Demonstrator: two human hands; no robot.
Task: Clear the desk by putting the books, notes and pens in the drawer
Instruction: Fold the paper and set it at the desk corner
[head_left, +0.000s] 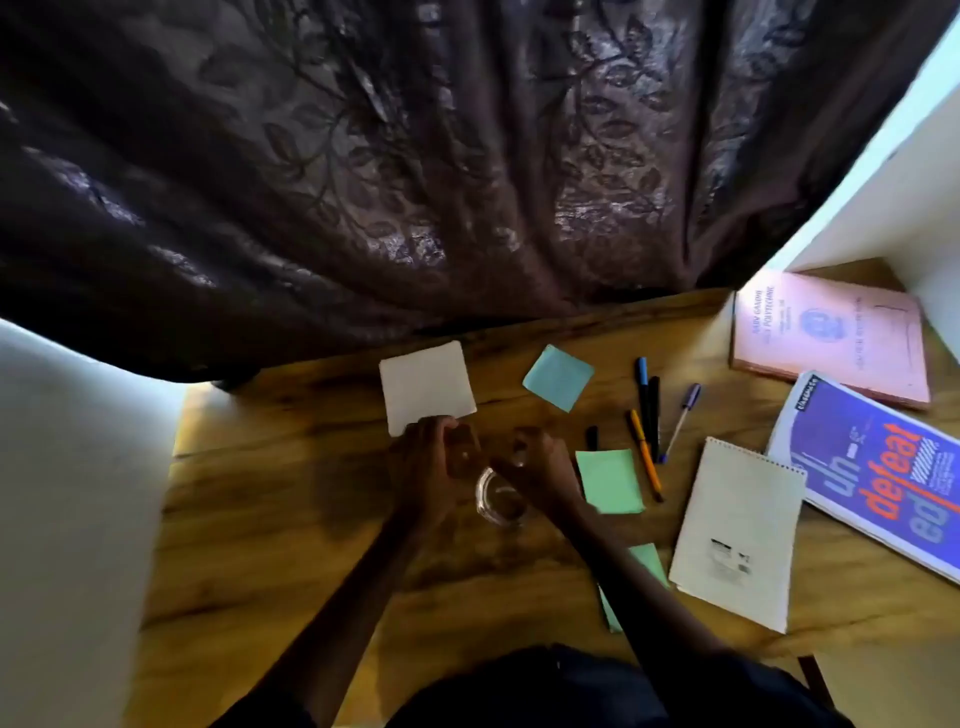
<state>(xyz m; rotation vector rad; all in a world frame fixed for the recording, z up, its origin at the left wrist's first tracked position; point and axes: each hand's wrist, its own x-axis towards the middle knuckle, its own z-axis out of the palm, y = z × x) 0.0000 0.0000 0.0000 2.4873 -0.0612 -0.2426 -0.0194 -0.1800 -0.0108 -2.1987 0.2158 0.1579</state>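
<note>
My left hand (423, 460) hovers mid-desk with curled fingers, its fingertips at the near edge of a white note (426, 387). Close beside it, my right hand (537, 467) is curled too. Blur hides whether either holds anything. A blue note (558, 376) and a green note (610, 480) lie to the right, and another green note (649, 564) is partly under my right forearm. Several pens (649, 415) lie beyond the green note. On the right are a white spiral notepad (737, 535), a purple book (878, 467) and a pink booklet (831, 338).
A clear glass (496, 499) stands on the wooden desk (291, 509) between my wrists. A dark patterned curtain (415, 182) hangs over the desk's far edge. White walls (67, 467) close in on the left and at the far right.
</note>
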